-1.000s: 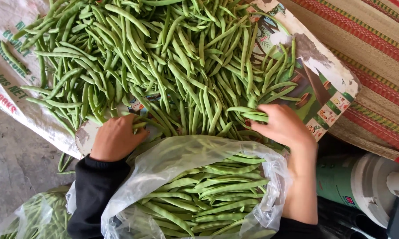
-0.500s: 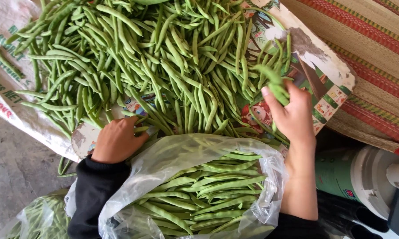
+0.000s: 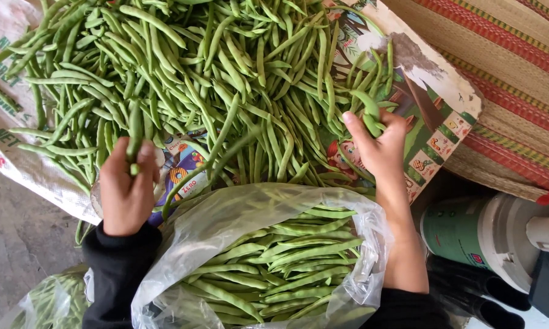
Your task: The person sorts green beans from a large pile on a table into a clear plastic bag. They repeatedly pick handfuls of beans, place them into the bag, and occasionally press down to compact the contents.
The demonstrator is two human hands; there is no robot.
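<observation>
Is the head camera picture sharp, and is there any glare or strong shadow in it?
Head view: soft, even daylight, no hard shadows; green beans mostly sharp; mild sheen on the clear plastic bag; left hand and right hand slightly soft; bottom right corner overexposed.

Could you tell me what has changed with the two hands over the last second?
The left hand left the bag's rim, moved up to the pile and took hold of a green bean. The right hand shifted further up the pile and closed on a few beans. The clear plastic bag of beans and the bean pile stayed put.
</observation>
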